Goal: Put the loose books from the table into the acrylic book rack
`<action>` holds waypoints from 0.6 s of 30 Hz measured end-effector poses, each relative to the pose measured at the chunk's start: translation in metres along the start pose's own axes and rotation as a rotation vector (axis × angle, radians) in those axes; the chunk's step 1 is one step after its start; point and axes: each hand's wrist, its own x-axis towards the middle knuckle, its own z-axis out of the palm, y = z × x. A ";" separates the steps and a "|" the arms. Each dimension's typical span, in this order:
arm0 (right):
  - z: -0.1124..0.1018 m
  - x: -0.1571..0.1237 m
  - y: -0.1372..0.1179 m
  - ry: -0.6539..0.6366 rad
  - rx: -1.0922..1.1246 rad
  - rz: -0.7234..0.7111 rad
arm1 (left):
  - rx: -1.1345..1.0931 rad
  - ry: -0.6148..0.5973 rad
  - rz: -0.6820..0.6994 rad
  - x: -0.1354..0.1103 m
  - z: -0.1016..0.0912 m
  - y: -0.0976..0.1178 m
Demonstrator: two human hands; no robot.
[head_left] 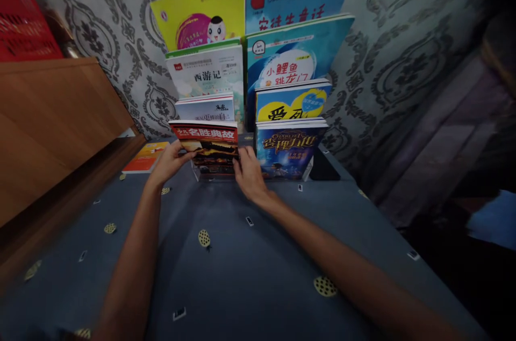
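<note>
A tiered rack holds two columns of children's books against a patterned wall. In the front slot of the left column stands a red and dark book (209, 144). My left hand (171, 161) grips its left edge with fingers curled round it. My right hand (248, 171) holds its right edge, fingers pressed on the cover. Right beside it sits a dark blue book (288, 147) in the front slot of the right column. Behind rise a white book (207, 75), a yellow-green book (201, 10) and large blue books (296, 56).
The rack stands on a blue-grey cloth (242, 265) with small yellow dots. An orange book (147, 157) lies flat at the left. A wooden cabinet (52, 120) runs along the left side, with a red crate (22, 21) on top. The right side is dark.
</note>
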 end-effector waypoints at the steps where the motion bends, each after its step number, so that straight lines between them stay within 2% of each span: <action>1: 0.001 0.000 0.002 -0.006 -0.004 0.003 | 0.033 0.000 0.006 0.000 0.000 0.001; 10: 0.007 -0.003 0.014 -0.017 -0.032 0.024 | 0.322 -0.087 0.042 -0.001 -0.004 0.013; 14: 0.009 -0.003 0.015 0.021 0.001 0.034 | 0.391 -0.132 -0.064 -0.005 -0.003 0.010; 18: 0.010 -0.002 0.014 0.035 0.073 0.056 | 0.321 -0.154 -0.175 -0.009 -0.001 0.005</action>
